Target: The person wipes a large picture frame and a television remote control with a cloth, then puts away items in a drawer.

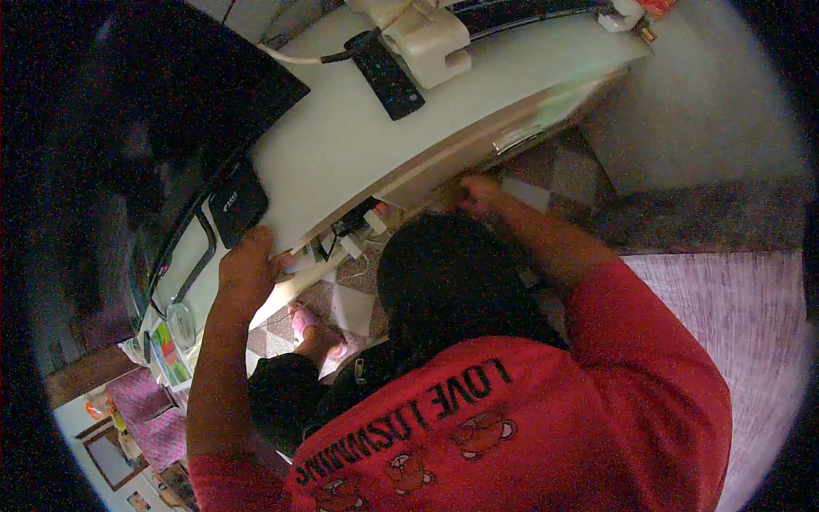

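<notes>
My left hand (248, 259) is at the edge of a pale tabletop (320, 160), with its thumb over the front edge. Its fingertips lie beside a black set-top box (237, 205). Below the tabletop an open drawer (307, 281) holds white plugs or adapters (374, 222), cables and a dark item (352, 217). My right hand (478, 193) is at the drawer's far end with curled fingers; dim light hides whether anything is in its grasp.
A black remote control (387, 77) lies on the tabletop beside a white plastic device (429, 45). A large dark screen (128, 128) stands at left. A metal handle (518, 142) shows on the cabinet front. My foot in a pink slipper (304, 323) rests on the checkered floor (352, 307).
</notes>
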Demonstrator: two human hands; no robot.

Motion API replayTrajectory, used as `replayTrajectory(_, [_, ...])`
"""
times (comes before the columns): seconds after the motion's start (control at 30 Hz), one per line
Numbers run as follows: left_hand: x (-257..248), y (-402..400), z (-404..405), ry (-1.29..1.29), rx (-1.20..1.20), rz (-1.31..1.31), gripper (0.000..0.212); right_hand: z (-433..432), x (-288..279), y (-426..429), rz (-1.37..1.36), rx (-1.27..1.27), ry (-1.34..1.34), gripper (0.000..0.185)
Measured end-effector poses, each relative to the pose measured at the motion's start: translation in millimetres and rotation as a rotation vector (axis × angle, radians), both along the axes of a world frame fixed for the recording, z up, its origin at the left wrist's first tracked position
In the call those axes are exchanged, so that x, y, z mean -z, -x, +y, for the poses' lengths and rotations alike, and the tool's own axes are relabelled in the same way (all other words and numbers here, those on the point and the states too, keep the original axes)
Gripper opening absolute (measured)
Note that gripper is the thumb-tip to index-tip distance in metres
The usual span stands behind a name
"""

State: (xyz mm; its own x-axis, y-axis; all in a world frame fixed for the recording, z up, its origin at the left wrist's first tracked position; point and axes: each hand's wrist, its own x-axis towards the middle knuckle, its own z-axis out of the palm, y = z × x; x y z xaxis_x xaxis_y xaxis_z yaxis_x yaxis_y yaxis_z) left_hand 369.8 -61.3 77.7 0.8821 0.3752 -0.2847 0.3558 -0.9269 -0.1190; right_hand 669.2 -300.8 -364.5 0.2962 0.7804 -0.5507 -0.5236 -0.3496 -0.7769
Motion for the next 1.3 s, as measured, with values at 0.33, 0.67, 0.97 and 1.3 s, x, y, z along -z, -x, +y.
replayTrajectory(0.33, [3.5,8.8,-2.0,-0.031,-0.059,0.021,0.034,-10.9,-125.1,18.2,-0.201,0.057,-0.121,0.025])
replayTrajectory(0.67, [4.2,7.3,0.0,0.009,-0.052,-0.04,0.033,-11.3,-98.7,6.9,0.388,0.512,-0.046,0.026])
replayTrajectory(0.97, [0.2,6.5,5.2,0.015,-0.112,0.026,0.033,-47.4,-51.2,-51.3,-0.536,0.506,0.314,0.031])
replayTrajectory(1.3, [-11.7,-1.2,16.7,0.112,-0.162,0.109,0.037,-121.0,-79.6,-188.8,-0.64,1.091,0.442,0.031])
